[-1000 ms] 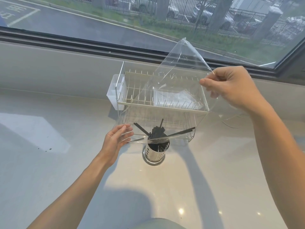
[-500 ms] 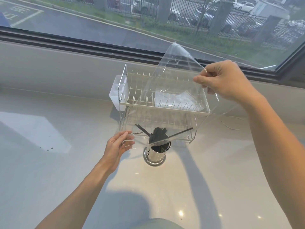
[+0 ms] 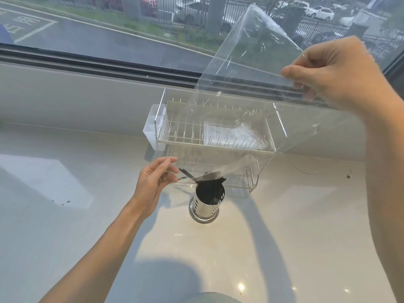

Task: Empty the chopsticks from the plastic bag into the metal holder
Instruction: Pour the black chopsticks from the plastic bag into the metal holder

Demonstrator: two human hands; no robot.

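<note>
A clear plastic bag is stretched slanting above the counter. My right hand pinches its raised upper end near the window. My left hand pinches the bag's low mouth just left of the metal holder. The holder is a shiny perforated cylinder standing upright on the counter. Black chopsticks fill it, their tops at the bag's mouth. One black chopstick still lies in the bag's mouth, beside my left fingers.
A two-tier white wire dish rack stands behind the holder against the window ledge, with a white plastic cup on its left side. A thin string lies on the pale counter at right.
My right hand has lifted the bag's upper end higher and to the right. The splayed chopsticks have slid down into the holder. My left hand stays at the bag's mouth.
</note>
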